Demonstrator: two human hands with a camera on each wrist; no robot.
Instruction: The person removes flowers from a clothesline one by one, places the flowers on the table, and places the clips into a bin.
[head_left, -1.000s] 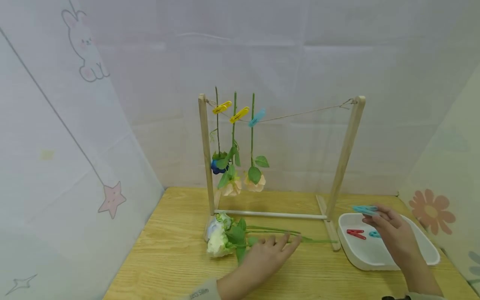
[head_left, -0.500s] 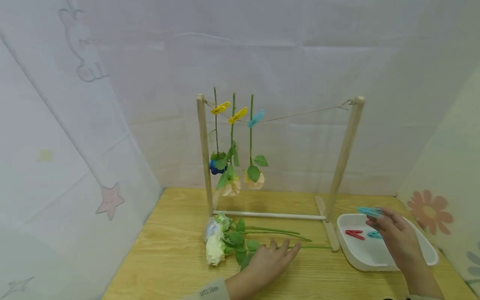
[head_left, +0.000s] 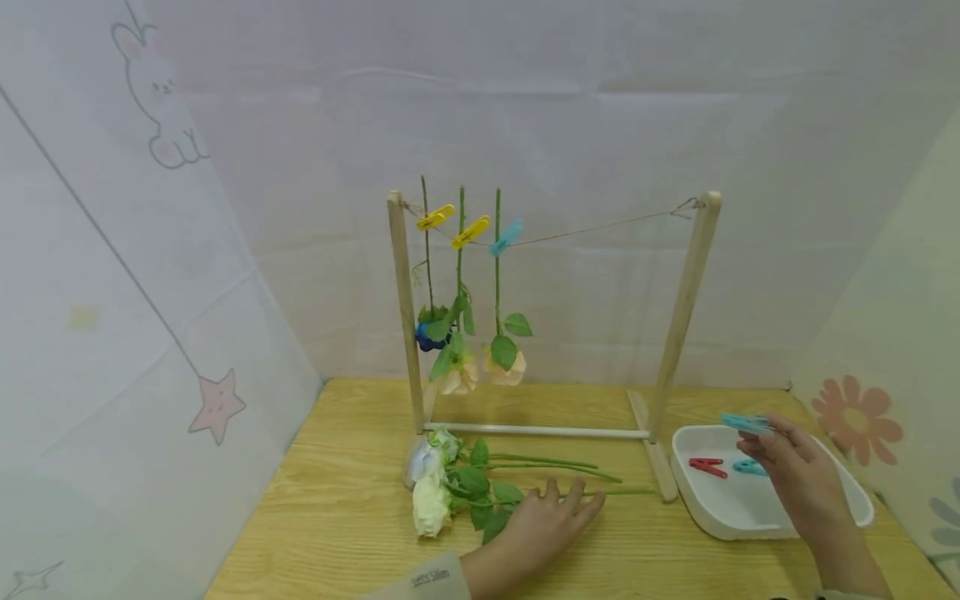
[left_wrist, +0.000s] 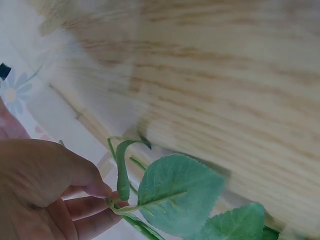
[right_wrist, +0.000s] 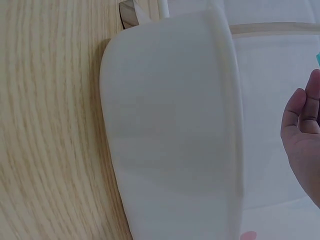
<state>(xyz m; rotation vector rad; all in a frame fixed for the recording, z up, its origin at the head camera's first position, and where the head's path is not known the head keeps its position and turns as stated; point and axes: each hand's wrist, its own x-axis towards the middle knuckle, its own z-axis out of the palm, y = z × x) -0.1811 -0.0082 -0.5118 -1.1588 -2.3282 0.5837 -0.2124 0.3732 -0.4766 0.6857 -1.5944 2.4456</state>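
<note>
One white rose (head_left: 431,505) shifted slightly nearer.

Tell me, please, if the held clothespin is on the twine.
Off: the right hand holds the turquoise clothespin, apart from the twine.

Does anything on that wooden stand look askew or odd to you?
Yes, a little: the string sags, and all three hanging flowers dangle upside down near the left post, while its right stretch bears none, so it looks lopsided. I see nothing spilled or broken.
</note>
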